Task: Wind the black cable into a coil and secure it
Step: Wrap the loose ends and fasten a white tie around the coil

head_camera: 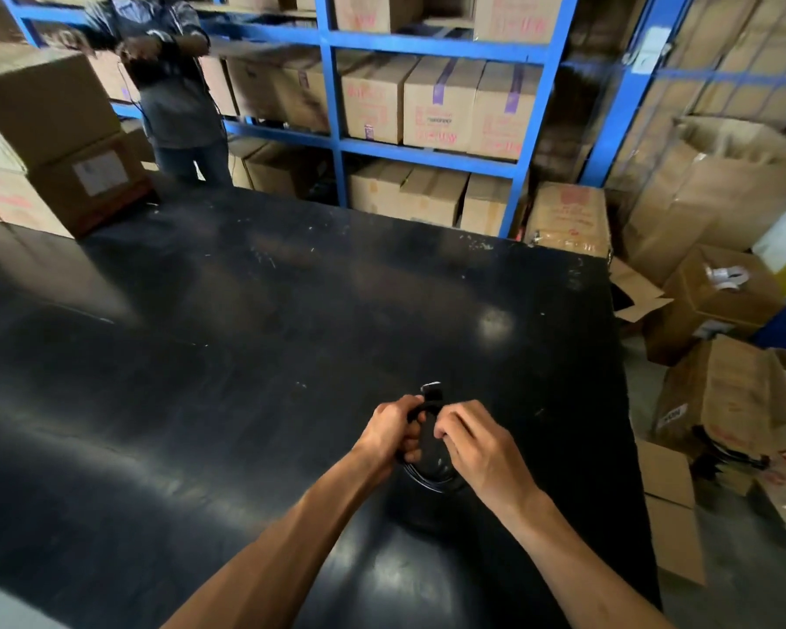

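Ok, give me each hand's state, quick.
Left hand: closed around the black cable coil.
Right hand: fingers pinched on the cable at the top of the coil.

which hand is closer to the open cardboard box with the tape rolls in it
Right. The right hand grips the black cable on the side toward the cardboard box; the left hand holds it farther away.

the black cable (432,469) is gathered into a small round coil, its glossy loops hanging low, whether touching the dark tabletop (246,333) cannot be told. a short end with a blocky plug (432,392) sticks up at the top.
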{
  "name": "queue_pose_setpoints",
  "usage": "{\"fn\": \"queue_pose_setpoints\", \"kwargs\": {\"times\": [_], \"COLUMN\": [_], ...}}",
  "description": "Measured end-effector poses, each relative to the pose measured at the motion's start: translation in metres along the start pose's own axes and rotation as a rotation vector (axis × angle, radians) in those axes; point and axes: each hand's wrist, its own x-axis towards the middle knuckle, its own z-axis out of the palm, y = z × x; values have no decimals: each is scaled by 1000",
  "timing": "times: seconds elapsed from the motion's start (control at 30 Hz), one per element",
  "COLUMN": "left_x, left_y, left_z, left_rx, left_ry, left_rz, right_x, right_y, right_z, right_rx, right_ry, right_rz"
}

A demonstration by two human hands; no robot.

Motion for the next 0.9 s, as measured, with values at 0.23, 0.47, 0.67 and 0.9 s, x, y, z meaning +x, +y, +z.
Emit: {"fn": "queue_pose_setpoints", "kwargs": {"times": [0.23, 0.47, 0.67, 0.9], "left_x": [-16, -27, -32, -30], "left_y": [1, 11, 17, 28], "left_z": [3, 13, 14, 17], "left_rx": [100, 171, 439, 639], "left_ry": [-12, 62, 71, -24], "left_rz": [-25, 128, 319, 387], "right_x": [3, 10, 24, 41], "right_y": [-9, -4, 14, 17], "right_z": [-13, -26, -37, -64], "right_rx": [-58, 45, 122, 97], "right_ry": [47, 12, -32, -345], "right_rz": [-97, 19, 214, 315]}}
